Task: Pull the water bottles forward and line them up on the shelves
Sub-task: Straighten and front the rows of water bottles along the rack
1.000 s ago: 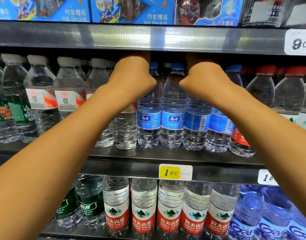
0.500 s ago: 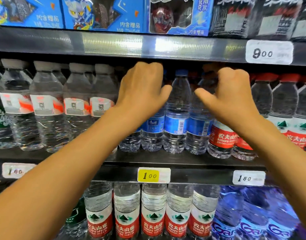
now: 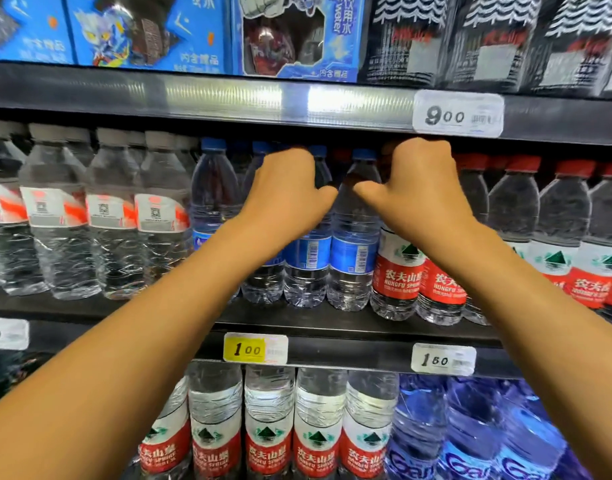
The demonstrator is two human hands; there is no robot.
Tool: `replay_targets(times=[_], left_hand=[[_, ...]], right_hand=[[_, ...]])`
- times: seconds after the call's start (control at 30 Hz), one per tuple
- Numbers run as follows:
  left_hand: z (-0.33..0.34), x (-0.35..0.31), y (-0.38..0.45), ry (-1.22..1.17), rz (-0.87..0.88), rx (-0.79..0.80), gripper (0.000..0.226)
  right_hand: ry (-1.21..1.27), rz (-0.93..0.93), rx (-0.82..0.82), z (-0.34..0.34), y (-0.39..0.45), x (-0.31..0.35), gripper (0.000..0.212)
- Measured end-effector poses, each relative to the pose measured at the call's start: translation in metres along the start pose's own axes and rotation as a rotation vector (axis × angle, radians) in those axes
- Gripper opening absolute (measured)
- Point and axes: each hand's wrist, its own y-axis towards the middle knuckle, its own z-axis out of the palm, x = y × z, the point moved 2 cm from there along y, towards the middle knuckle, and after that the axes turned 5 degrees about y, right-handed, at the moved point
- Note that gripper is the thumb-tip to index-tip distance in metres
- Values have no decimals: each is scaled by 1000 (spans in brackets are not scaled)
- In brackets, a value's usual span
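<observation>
Up high, both hands' fingers (image 3: pixel 290 161) hooked over bottle tops (image 3: pixel 364 154) (blue-capped), shelf (image 3: pixel 332 320) front.

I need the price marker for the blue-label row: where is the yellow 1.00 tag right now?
The yellow 1.00 tag sits on the middle shelf's front edge, centre of the head view, below the blue-label bottles and left of the white 1.60 tag.

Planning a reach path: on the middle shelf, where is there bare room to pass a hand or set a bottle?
Bare strip of shelf board in front of the blue-label bottles, above the yellow 1.00 tag. Dark gap between caps and upper shelf edge. Elsewhere bottles stand shoulder to shoulder; both hands fill the middle.
</observation>
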Motion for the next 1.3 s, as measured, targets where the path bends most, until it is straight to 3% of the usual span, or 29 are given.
replay_targets(times=[0.33,0.5,0.6,0.83,0.9,1.03,1.13,1.3], left_hand=[[-3,4,11,128,-23,-16,33],[-3,6,14,119,-15,4,33],[-4,4,15,90,5,48,33],[-7,9,19,108,15,73,32],[-6,10,20,108,32,44,24],[-5,11,20,83,64,42,33],[-5,10,22,66,68,93,35],[-5,14,26,88,32,130,31]], right_hand=[[-39,11,90,12,13,2,17],[-49,80,188,13,22,-2,28],[-46,46,168,11,19,6,33],[-109,75,153,14,19,11,18],[-107,80,183,14,22,9,27],[-157,77,247,12,26,8,32],[-135,49,209,12,24,12,40],[-186,74,202,13,22,18,35]])
